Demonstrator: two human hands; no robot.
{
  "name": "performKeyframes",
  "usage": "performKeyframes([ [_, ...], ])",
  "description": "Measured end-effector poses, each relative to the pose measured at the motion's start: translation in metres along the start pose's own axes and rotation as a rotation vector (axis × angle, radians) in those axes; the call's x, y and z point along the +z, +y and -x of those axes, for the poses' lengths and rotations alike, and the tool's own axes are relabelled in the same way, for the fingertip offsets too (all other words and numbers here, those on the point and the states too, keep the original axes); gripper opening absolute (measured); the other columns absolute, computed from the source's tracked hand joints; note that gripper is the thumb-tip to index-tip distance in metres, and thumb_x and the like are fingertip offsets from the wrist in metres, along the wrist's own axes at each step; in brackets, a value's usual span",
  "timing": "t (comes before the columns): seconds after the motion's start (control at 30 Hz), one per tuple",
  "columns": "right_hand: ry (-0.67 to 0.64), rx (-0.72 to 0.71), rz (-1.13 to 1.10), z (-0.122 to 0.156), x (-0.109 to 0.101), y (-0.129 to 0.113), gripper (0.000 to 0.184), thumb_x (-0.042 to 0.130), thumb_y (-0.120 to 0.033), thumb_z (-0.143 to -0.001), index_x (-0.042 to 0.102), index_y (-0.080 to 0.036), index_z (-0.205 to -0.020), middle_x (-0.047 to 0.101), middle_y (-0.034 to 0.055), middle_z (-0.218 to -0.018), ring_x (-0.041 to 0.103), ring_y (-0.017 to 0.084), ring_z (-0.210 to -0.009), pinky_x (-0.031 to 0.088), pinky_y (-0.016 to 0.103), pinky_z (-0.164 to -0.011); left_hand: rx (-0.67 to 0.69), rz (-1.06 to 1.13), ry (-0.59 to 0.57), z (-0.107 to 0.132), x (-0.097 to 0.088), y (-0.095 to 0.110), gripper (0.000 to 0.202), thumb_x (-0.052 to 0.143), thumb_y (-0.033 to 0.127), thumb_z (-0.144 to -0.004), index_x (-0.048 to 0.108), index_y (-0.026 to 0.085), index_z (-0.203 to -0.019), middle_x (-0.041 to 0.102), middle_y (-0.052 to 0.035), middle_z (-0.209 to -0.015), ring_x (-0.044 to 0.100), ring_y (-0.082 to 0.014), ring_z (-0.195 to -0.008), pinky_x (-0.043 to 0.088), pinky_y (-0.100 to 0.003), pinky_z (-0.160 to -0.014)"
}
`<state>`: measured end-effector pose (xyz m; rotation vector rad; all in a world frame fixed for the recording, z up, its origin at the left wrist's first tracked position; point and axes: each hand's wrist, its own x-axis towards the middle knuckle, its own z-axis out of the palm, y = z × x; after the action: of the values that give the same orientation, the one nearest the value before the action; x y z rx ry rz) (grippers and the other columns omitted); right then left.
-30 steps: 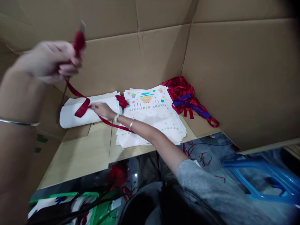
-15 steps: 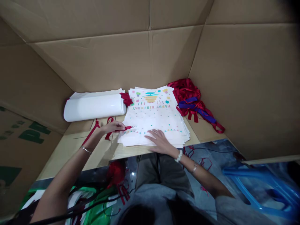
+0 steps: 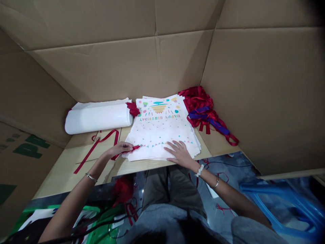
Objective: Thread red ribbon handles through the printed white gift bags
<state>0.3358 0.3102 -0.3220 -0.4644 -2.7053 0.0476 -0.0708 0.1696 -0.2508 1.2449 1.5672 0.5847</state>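
Note:
My left hand [image 3: 121, 148] is closed in a pinch on a red ribbon [image 3: 135, 148], which has a small metal loop at its tip. That tip lies over the lower left corner of a stack of white printed sheets [image 3: 159, 130]. Upside down from here, the top sheet shows a cake, small flags and the words HAPPY BIRTHDAY. My right hand [image 3: 179, 154] rests with fingers spread on the lower right part of the stack. The ribbon's long tail loops across the table [image 3: 101, 162] to the left of my left hand.
Folded white sheets [image 3: 98, 118] with red ribbon ends lie at the back left. A heap of red ribbons [image 3: 199, 98] and a purple ribbon [image 3: 203, 111] sit at the right. Cardboard walls [image 3: 122, 64] enclose the table. A blue plastic stool [image 3: 281, 203] stands below right.
My left hand has moved slightly down toward the table edge with the ribbon, whose tail now stretches further out on the table. My right hand has shifted a little right on the stack.

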Motion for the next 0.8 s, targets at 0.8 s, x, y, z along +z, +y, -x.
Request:
performKeyframes([
  [0.8,0.196,0.842,-0.297,-0.089,-0.005,0.17,0.034,0.056,-0.027,-0.09,0.073,-0.013,-0.115,0.066,0.0207,-0.129,0.058,0.035,-0.122,0.04,0.049,-0.113,-0.036,0.03,0.087,0.001,0.009,-0.003,0.055,0.075,0.069,-0.075,0.07,0.015,-0.077,0.063,-0.0067,-0.078,0.051,-0.019,-0.074,0.04,-0.031,-0.072],
])
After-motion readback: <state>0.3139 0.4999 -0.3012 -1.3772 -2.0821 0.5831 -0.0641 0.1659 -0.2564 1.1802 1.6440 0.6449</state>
